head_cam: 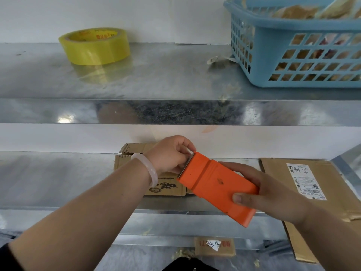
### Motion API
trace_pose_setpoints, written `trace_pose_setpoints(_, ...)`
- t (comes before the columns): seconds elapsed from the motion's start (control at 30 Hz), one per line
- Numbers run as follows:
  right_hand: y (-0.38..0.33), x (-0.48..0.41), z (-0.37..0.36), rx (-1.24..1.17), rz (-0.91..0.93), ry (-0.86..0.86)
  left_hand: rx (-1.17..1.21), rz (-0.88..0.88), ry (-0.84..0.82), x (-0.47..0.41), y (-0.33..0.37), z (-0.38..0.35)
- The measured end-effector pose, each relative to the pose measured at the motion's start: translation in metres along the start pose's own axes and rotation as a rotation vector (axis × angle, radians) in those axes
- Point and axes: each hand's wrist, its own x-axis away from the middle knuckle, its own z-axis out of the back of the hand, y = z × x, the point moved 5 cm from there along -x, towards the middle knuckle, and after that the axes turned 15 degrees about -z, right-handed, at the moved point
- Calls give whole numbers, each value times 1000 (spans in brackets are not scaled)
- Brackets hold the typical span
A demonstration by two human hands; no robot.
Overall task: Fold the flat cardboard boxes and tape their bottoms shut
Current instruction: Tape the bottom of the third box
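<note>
1. Right hand (pixel 269 194): is gripping the orange tape cutter (pixel 216 186) by its near end, thumb on top and fingers wrapped beneath.
2. Left hand (pixel 172 155): is pinching the cutter's metal edge (pixel 186 165) with curled fingertips (whether a tape end lies between them cannot be told).
3. Flat cardboard box (pixel 166 187): is lying unfolded on the bench (pixel 58 177), just behind the hands.
4. Labelled flat box (pixel 277 173): is lying to the right, reaching past the bench's front edge.
5. Yellow tape roll (pixel 95 46): is sitting on the upper shelf (pixel 156 75), well apart from both hands, with the blue basket (pixel 273 22) at the shelf's right.
6. Step, as judged: the cutter is being readied, and no box is being folded or taped yet.
7. Next move, as judged: is calling for a freed hand to raise a flat box and close its bottom flaps.
</note>
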Motion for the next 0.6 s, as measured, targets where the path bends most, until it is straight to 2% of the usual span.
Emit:
trace_pose_setpoints(0.17,0,1,2,-36,25,54,1,-2,-5,-3,2,4)
trace_pose_setpoints(0.37,-5,5,10,39,5,69,-64,-65,23,-5,8,1)
trace_pose_setpoints(0.5,-3,13,18,38,-13,77,-22,-72,103,-1,10,22)
trace_pose_setpoints(0.6,2,17,21,24,-24,71,-38,-67,94,2,13,33)
